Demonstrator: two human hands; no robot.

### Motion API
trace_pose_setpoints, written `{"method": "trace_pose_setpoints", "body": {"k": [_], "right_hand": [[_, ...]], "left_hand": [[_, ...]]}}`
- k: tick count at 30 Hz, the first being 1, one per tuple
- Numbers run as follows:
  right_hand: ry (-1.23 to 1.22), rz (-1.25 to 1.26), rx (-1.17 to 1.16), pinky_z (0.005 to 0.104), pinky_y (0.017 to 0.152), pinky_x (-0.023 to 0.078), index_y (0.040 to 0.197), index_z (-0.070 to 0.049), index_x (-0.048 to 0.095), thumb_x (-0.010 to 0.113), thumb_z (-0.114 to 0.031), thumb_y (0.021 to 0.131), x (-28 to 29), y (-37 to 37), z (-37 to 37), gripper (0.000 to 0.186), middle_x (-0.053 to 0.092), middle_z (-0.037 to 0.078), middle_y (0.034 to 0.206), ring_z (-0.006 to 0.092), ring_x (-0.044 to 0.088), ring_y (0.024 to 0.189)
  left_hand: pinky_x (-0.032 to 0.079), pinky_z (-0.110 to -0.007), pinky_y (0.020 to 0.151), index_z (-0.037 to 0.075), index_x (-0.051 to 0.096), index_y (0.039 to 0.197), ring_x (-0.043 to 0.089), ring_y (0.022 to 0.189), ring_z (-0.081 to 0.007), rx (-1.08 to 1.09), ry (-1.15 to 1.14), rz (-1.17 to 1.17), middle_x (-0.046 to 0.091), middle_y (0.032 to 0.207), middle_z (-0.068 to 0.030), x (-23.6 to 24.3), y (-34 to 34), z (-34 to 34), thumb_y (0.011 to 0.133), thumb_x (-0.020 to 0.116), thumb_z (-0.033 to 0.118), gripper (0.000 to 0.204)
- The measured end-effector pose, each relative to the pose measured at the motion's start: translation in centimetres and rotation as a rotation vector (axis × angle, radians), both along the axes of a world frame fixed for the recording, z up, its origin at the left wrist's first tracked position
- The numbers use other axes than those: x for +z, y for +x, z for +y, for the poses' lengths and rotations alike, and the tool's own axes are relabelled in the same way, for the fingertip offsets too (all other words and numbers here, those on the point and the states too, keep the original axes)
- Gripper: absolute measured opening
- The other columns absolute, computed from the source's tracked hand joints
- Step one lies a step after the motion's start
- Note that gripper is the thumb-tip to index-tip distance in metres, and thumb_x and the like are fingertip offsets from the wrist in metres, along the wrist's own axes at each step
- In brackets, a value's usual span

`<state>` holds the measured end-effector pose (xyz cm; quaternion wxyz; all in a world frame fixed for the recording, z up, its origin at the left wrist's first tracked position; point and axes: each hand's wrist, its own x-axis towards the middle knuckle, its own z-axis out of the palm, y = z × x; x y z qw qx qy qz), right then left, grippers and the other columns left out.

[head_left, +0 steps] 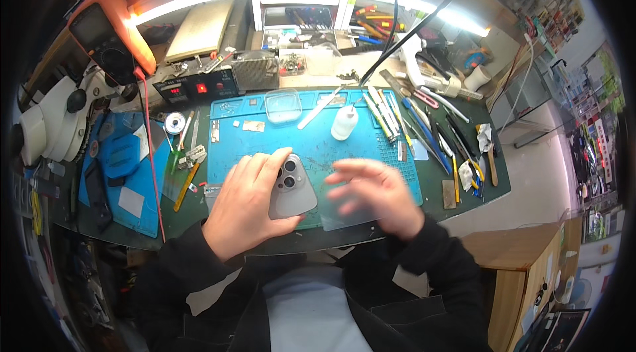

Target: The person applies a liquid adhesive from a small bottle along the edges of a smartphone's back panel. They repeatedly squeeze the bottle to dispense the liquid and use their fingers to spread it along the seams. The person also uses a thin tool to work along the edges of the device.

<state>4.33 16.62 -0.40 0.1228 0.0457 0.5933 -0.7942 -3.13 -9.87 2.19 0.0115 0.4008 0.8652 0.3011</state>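
My left hand (245,203) is closed around a grey smartphone (298,198), gripping it by its edges with the thumb at the near edge. The phone's back faces up, with its camera lenses close to my fingers. Just right of it, my right hand (374,194) is raised with fingers loosely spread and blurred by motion; nothing shows between them. Below that hand a clear plastic sheet (344,219) lies at the front of the blue work mat (301,143). On the mat beyond stand a white dropper bottle (344,123) and a clear plastic box (283,107).
Tweezers, pens and other hand tools (434,130) crowd the right side. At left are a blue holder (122,153), a solder spool (175,123) and a yellow cutter (188,186). A power supply (199,88) and an orange multimeter (112,34) stand behind; a red cable (151,153) crosses the bench.
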Motion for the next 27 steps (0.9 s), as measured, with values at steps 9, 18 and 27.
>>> {"method": "trace_pose_setpoints", "body": {"k": [9, 18, 27], "right_hand": [[0.94, 0.212, 0.576, 0.0425, 0.075, 0.058, 0.102, -0.003, 0.079, 0.064, -0.025, 0.098, 2.6, -3.6, 0.2, 0.027, 0.077, 0.016, 0.084, 0.0341, 0.075, 0.079], [0.941, 0.378, 0.429, 0.0443, 0.067, 0.055, 0.094, -0.006, 0.078, 0.066, -0.022, 0.097, 0.6, -3.1, -0.9, 0.02, 0.075, 0.014, 0.081, 0.0346, 0.072, 0.076], [0.919, 0.412, 0.359, 0.0476, 0.068, 0.055, 0.089, -0.006, 0.076, 0.065, -0.02, 0.094, 0.0, -2.9, -1.2, 0.018, 0.074, 0.012, 0.082, 0.0354, 0.072, 0.078]], "left_hand": [[0.044, -0.042, 0.094, 0.002, 0.048, 0.151, 0.057, 0.108, -0.03, -0.061, -0.128, 0.167, 0.058, 0.121, -0.0113, -1.8, -0.4, 1.0, 0.065, 0.092, 0.023, 0.1], [0.043, -0.04, 0.09, 0.002, 0.052, 0.148, 0.056, 0.101, -0.0289, 0.015, -0.14, 0.177, 0.059, 0.118, -0.0101, -2.8, -0.4, 1.3, 0.061, 0.097, 0.031, 0.102], [0.045, -0.044, 0.091, 0.001, 0.056, 0.143, 0.058, 0.104, -0.0326, 0.036, -0.131, 0.203, 0.061, 0.121, -0.0137, -3.3, -0.2, 1.4, 0.057, 0.096, 0.029, 0.099]]}}
